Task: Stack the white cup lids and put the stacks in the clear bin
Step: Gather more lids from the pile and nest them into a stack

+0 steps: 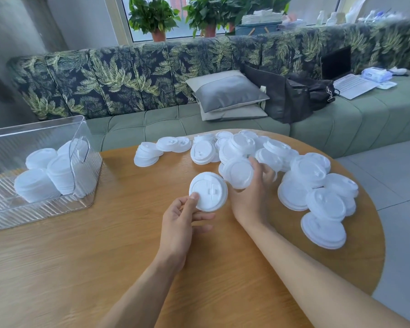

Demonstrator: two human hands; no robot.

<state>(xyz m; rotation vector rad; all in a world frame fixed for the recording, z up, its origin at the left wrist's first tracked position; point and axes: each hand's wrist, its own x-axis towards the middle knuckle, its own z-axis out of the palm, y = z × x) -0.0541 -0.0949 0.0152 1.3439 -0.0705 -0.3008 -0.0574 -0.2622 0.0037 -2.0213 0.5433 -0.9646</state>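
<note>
Resting lid (208, 191) above left hand (179, 223)

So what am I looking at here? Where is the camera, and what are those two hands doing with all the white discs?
There is no machine here: the single picture comes from a camera worn on a person's head, looking down at their bare hands. The left hand holds one white cup lid by its rim. The right hand grips another lid taken from the loose pile of lids on the round wooden table. To the left stands a clear bin that already contains several stacks of lids. Behind the table is a green sofa.
</note>
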